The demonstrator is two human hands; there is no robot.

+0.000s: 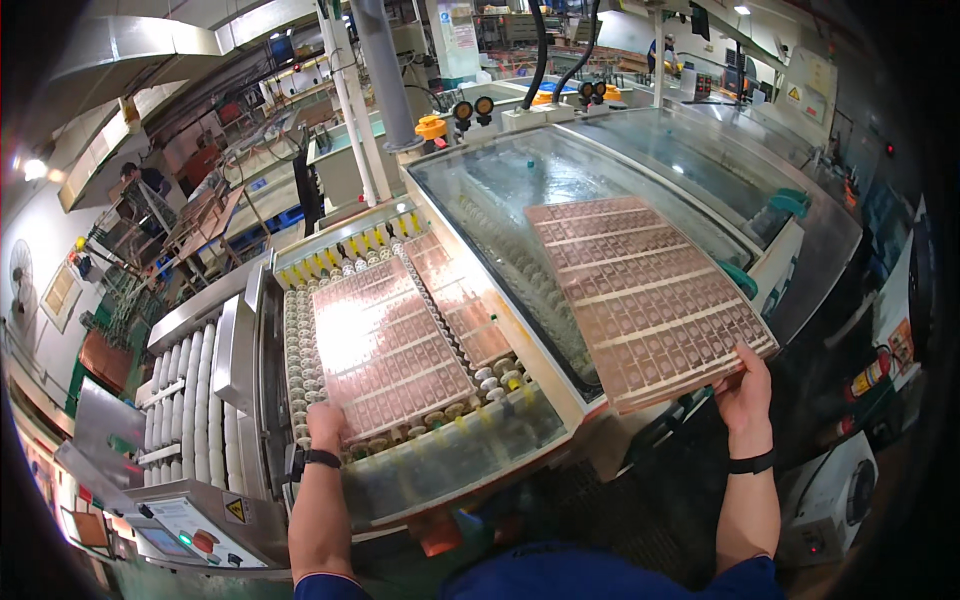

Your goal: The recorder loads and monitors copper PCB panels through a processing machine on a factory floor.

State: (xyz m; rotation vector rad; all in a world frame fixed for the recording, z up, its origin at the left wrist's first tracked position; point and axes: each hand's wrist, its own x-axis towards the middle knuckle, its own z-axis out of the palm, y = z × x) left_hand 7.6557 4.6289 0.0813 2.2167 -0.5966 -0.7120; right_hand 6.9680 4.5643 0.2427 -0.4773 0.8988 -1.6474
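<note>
A copper-coloured circuit board panel with rows of small pads lies on the conveyor rollers, glare across its left part. My left hand is closed at that panel's near left corner, its fingertips partly hidden. Beside it on the rollers, farther right, lie more copper panels. Over the glass cover to the right is another copper circuit board panel, tilted, its near edge looking thick; I cannot tell whether it is one sheet or several. My right hand grips its near right corner, thumb on top and fingers underneath.
A steel unit with white rollers stands at the left, above a control panel with a screen. A grey upright pipe rises behind the conveyor. Green handles sit along the cover's right side. Another person is far left.
</note>
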